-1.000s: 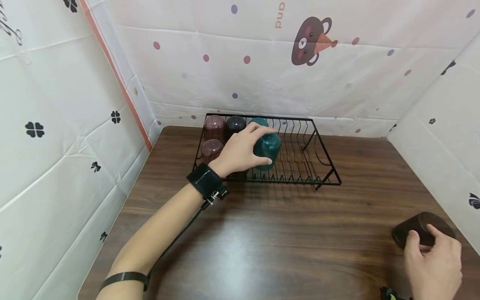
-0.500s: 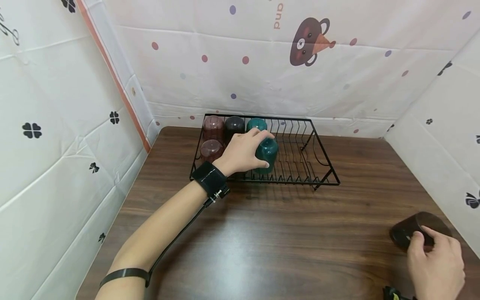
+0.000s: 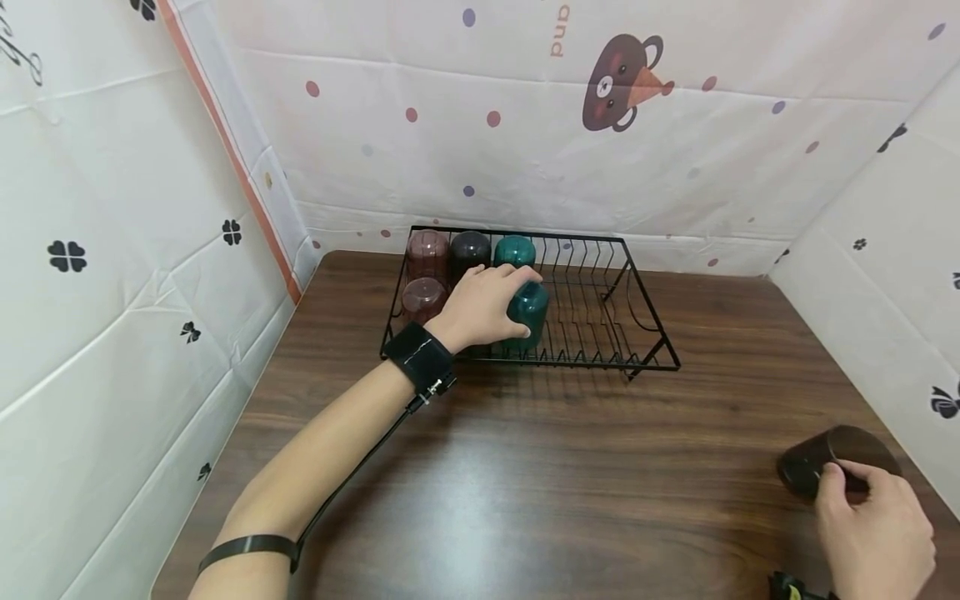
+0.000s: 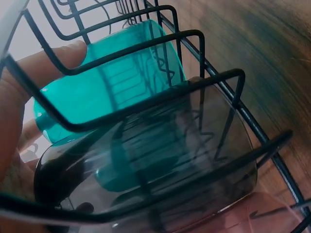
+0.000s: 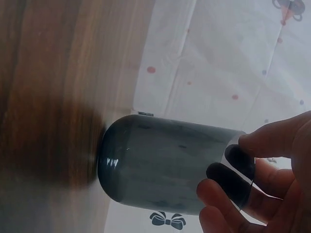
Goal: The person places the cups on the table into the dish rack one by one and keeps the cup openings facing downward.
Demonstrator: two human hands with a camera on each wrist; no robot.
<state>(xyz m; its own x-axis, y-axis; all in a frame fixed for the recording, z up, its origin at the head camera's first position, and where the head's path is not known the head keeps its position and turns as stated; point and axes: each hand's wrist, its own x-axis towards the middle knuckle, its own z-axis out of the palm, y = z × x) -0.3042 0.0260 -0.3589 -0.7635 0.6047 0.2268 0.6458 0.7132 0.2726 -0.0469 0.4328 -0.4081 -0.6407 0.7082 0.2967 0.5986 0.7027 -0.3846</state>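
At the front row of the black wire dish rack (image 3: 600, 364), my left hand (image 3: 483, 308) grips an upside-down teal glass (image 3: 529, 312), thumb on its near side. In the left wrist view that teal glass (image 4: 116, 77) stands among the rack's wires beside a smoky dark glass (image 4: 194, 141), which my hand mostly covers in the head view. At the table's right, my right hand (image 3: 877, 525) pinches the rim of a dark grey glass (image 3: 806, 462) held at a tilt. Its rounded base (image 5: 114, 162) is close to the wood; whether it touches, I cannot tell.
Two pink glasses (image 3: 423, 300), a dark glass (image 3: 470, 254) and another teal glass (image 3: 514, 250) sit upside down on the rack's left half. Bare wire slots (image 3: 592, 308) lie to the right. Patterned sheets (image 3: 480, 125) wall the wooden table (image 3: 600, 467).
My left hand has lowered the teal glass onto the rack's front row and moved it slightly left. My right hand has shifted a little along the dark glass's rim.
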